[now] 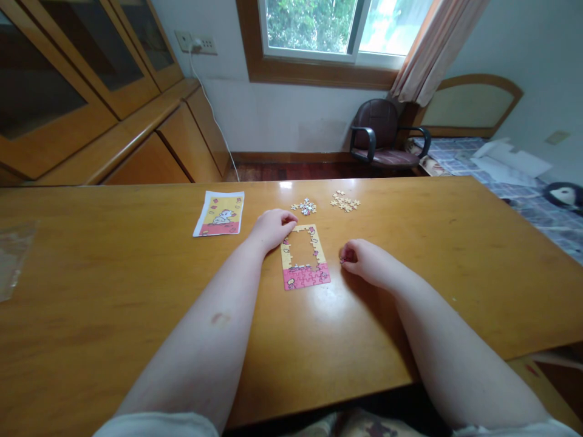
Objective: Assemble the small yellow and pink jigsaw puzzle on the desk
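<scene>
Flanking one unfinished puzzle [306, 279], two hands [276, 227] [356, 257] — beyond, two piece piles [306, 208] [345, 202].

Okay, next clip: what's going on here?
A person is at a wooden table with a partly assembled jigsaw puzzle. Its pink bottom is joined, and bare tabletop shows through the middle. The left hand is at the puzzle's far left corner; the right hand, off to the right, seems to pinch something tiny. Two piles of loose pieces lie beyond the puzzle, and a picture sheet lies to its left.
</scene>
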`<state>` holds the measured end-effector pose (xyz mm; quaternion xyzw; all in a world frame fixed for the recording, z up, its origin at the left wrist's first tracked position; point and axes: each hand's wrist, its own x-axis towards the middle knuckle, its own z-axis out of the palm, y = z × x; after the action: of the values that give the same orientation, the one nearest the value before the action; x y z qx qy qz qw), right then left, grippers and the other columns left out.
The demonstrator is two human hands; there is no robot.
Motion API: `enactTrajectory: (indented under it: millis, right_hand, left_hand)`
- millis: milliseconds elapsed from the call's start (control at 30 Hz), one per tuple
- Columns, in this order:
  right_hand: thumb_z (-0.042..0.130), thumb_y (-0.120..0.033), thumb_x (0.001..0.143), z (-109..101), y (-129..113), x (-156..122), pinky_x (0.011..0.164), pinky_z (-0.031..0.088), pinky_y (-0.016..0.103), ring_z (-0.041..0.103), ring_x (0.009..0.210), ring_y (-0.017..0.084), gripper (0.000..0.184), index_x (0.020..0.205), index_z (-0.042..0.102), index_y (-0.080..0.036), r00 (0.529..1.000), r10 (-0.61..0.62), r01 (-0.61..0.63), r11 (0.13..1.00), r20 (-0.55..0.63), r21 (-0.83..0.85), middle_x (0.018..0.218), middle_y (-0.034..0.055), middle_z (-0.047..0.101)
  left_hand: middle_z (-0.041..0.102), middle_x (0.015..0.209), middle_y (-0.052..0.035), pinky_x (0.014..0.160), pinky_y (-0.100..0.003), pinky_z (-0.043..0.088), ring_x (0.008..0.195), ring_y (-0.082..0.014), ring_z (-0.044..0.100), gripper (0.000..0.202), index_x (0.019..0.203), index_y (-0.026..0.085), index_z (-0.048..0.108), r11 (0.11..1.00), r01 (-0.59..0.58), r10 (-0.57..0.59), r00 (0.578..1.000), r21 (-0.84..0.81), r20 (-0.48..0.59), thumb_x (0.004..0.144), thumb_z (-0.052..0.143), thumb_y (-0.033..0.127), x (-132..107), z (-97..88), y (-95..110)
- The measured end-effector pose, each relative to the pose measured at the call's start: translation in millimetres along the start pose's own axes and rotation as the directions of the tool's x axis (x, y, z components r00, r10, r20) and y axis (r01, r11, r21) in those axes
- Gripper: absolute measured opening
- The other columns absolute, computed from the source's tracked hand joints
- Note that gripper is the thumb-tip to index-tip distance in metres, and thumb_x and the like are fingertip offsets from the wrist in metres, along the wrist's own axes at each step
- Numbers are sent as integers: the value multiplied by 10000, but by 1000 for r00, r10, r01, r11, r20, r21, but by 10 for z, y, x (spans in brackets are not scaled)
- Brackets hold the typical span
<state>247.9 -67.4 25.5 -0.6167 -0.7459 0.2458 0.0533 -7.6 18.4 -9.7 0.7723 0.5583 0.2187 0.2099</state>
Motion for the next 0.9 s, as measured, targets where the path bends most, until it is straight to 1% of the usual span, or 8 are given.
enactTrajectory:
  millis: [100, 267, 500, 600, 733, 800, 900]
  right_hand:
    - [635, -116, 740, -12, -19, -17, 650, 420, 235, 593, 732, 148, 88, 795, 631, -185, 999, -29, 29, 999, 17, 17, 858, 40, 680]
    - [639, -114, 740, -29, -60, -33, 647, 412, 233, 596, 734, 148, 100, 803, 640, -192, 998, -43, 41, 998, 41, 43, 833, 24, 681]
    - [640, -60, 717, 24, -75, -28, 743, 436, 248, 602, 826, 158, 185, 851, 660, -186, 992, -118, 120, 992, -53, 44, 914, 41, 677]
    - [646, -62, 720, 28, -93, -29, 704, 434, 243, 595, 770, 146, 162, 828, 670, -181, 994, -106, 110, 988, -39, 108, 862, 30, 672]
    - [656, -94, 726, 13, -125, -35, 641, 427, 241, 573, 676, 133, 104, 786, 674, -177, 997, -77, 70, 960, 16, 271, 743, -3, 654]
    - [655, -109, 731, 21, -143, -33, 629, 426, 240, 567, 659, 128, 89, 787, 675, -175, 996, -84, 74, 935, 13, 346, 723, -10, 650]
    - [651, -114, 736, 68, -180, -23, 630, 429, 238, 564, 659, 124, 87, 793, 675, -174, 994, -109, 107, 912, -17, 396, 724, -13, 646]
  left_hand:
    - [730, 1002, -52, 861, -345, 502, 944, -234, 631, 258, 961, 219, 761, 1000, 0, 0, 1000, 9, 3, 824, 566, 317, 0, 0, 1]
    - [732, 991, -46, 848, -333, 500, 942, -229, 631, 258, 961, 220, 761, 1000, -6, 6, 1000, 13, -5, 828, 566, 325, 3, 8, -6]
    - [728, 991, -48, 843, -335, 497, 942, -229, 627, 259, 955, 220, 760, 1000, -5, 5, 1000, 8, -1, 827, 564, 332, 11, 14, -20]
    - [727, 990, -48, 843, -336, 497, 941, -229, 625, 260, 956, 221, 760, 1000, -4, 4, 1000, 5, -2, 825, 565, 331, 10, 17, -23]
    - [728, 984, -46, 843, -337, 497, 944, -231, 626, 258, 956, 224, 761, 1000, -8, 8, 1000, 12, -8, 826, 567, 334, 12, 24, -30]
    - [729, 984, -45, 845, -336, 498, 945, -231, 627, 257, 957, 225, 762, 1000, -10, 10, 1000, 13, -10, 827, 568, 334, 14, 26, -31]
    - [732, 991, -45, 843, -337, 500, 942, -231, 630, 255, 957, 225, 762, 1000, -14, 14, 1000, 17, -9, 830, 569, 332, 15, 23, -28]
